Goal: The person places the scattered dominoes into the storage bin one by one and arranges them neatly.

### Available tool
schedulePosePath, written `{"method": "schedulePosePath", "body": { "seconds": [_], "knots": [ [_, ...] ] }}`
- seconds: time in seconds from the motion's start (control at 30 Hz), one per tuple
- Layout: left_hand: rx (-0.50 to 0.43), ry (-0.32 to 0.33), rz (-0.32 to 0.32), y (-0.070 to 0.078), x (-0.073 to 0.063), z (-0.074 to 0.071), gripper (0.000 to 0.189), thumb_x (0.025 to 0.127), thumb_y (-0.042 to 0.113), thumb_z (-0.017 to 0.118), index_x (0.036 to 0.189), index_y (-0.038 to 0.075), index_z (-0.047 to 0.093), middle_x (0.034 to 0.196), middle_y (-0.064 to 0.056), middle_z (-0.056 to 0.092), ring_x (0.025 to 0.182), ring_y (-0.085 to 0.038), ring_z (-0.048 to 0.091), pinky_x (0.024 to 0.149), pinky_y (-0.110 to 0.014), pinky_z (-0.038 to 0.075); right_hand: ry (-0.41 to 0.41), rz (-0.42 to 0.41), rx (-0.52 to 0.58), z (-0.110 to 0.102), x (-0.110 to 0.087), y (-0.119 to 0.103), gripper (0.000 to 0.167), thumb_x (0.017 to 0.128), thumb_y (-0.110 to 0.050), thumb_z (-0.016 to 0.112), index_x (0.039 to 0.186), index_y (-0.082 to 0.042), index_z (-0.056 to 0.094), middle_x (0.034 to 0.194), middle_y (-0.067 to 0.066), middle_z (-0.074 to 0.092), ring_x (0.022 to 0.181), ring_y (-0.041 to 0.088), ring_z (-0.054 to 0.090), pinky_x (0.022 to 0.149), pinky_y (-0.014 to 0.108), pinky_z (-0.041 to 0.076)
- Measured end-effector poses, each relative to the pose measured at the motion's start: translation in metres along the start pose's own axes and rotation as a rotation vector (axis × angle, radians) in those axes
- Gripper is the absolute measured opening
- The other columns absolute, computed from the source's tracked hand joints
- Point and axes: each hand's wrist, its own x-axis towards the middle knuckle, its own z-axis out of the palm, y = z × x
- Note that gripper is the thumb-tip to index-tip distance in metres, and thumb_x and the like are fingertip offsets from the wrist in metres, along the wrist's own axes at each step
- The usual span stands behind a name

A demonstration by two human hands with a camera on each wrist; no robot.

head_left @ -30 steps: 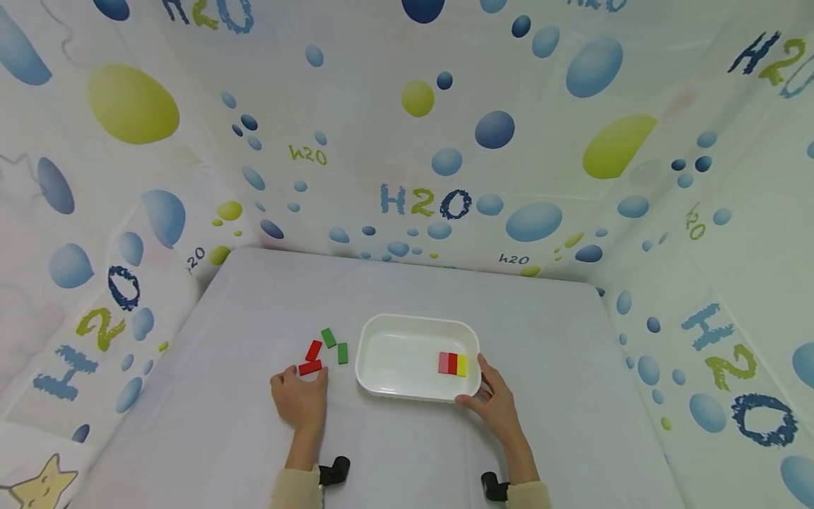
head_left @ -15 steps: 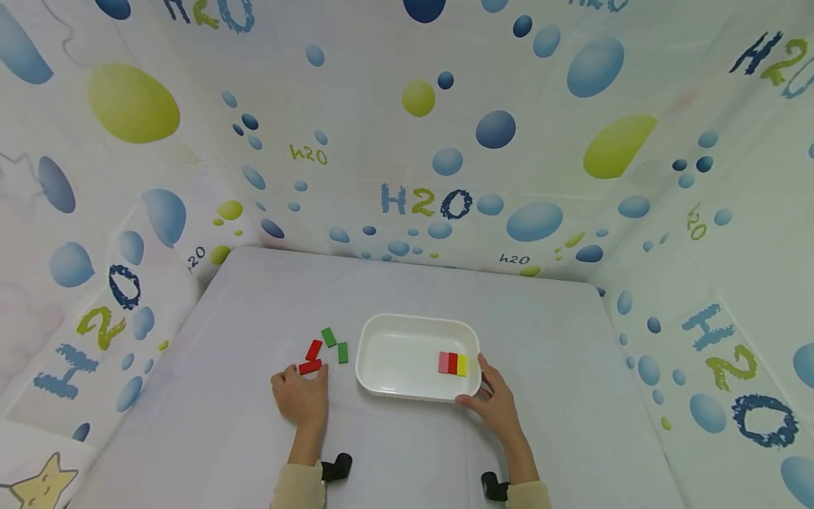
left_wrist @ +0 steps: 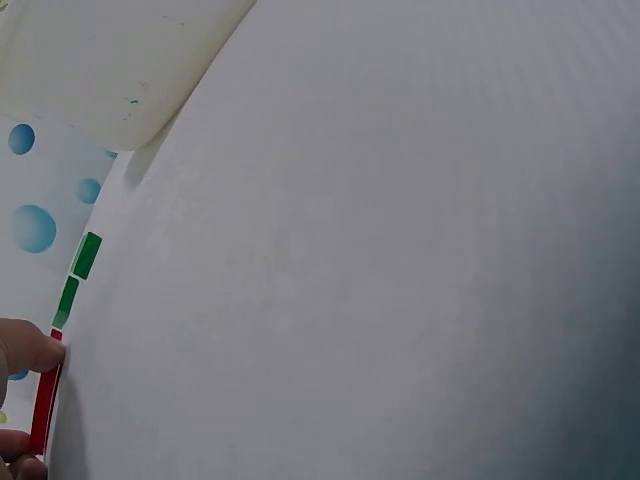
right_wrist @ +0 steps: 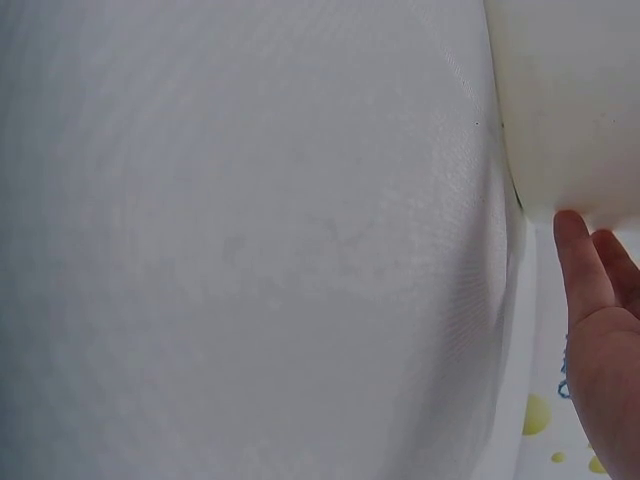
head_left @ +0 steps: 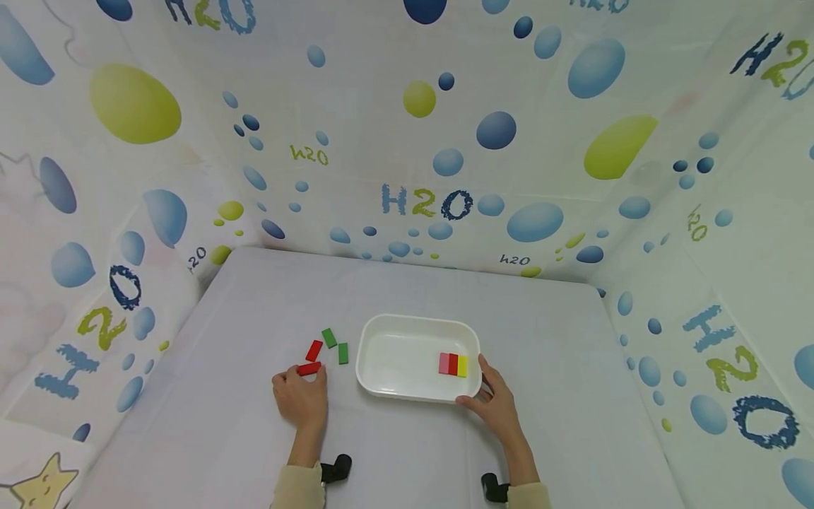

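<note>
My left hand point(head_left: 300, 399) pinches a red block point(head_left: 309, 369) by its two ends, thumb at one end and fingers at the other, as the left wrist view also shows. Just behind it lies a second red block point(head_left: 314, 350), with two green blocks point(head_left: 328, 337) farther back and to the right. My right hand point(head_left: 494, 403) holds the front right corner of a white tray point(head_left: 381, 394), its thumb at the front edge and fingers along the right side. Inside the tray, near the right end, a pink block point(head_left: 443, 363), a red one point(head_left: 453, 364) and a yellow one point(head_left: 462, 365) sit side by side.
A white cloth covers the table point(head_left: 407, 459). Behind and on both sides stand curtains point(head_left: 356, 106) printed with bubbles and H2O lettering. Black wrist mounts point(head_left: 337, 468) stick out from both sleeves.
My left thumb has drawn in slightly against the right end of the red block. The right hand, the tray and the other blocks stay where they were.
</note>
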Motion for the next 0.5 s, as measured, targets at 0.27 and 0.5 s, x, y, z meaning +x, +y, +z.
{"method": "schedulePosePath", "body": {
  "seconds": [0.27,0.5],
  "knots": [
    [-0.024,-0.043,0.014,-0.002,-0.002,-0.006,0.042,0.083,0.014,0.071,0.115,-0.011,0.062,0.112,-0.029,0.054,0.105,-0.043,0.052,0.086,-0.055,0.048,-0.003,-0.005,0.016,-0.001,0.000,-0.001,0.095,0.075,-0.023,0.085,0.154,-0.020,0.032,0.151,0.013,0.041,0.136,0.034,0.045,0.098,0.037,0.046],
    [-0.118,-0.038,-0.023,-0.004,0.003,-0.014,0.042,0.083,0.013,0.069,0.117,-0.011,0.060,0.108,-0.027,0.053,0.095,-0.041,0.053,0.081,-0.053,0.046,0.009,-0.020,0.007,0.000,-0.001,0.000,0.093,0.076,-0.022,0.084,0.154,-0.019,0.033,0.150,0.014,0.042,0.136,0.036,0.045,0.098,0.039,0.046]
  ]
}}
